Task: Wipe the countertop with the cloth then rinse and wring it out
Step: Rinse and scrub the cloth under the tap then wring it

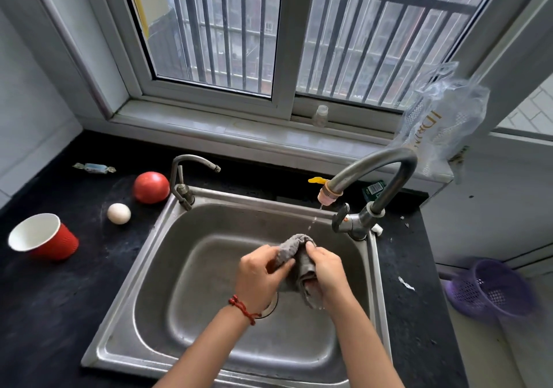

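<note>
- Two hands are meeting over the stainless steel sink (143,271), both closed on one grey cloth (294,251) bunched between them.
- The left hand (260,277) is pinching the cloth's left side, thumb lying across the fabric; a red string bracelet (242,310) is sitting on that wrist.
- The right hand (327,271) is wrapping its grip around the cloth's right side, and a twisted tail of fabric is hanging below it, dripping.
- The cloth is sitting above the basin, just below and in front of the large curved faucet (386,166), whose pink nozzle (329,194) is letting a thin trickle fall beside the cloth's top.
- A smaller faucet (185,178) is standing at the sink's back left corner.
- On the dark tabletop (59,313) to the left, a red tomato (150,187) and a white egg (118,213) are lying near each other, a red paper cup (45,239) is lying on its side, and a wrapped candy (94,168) is resting near the wall.
- A purple basket (490,292) is showing at the right, blurred.
</note>
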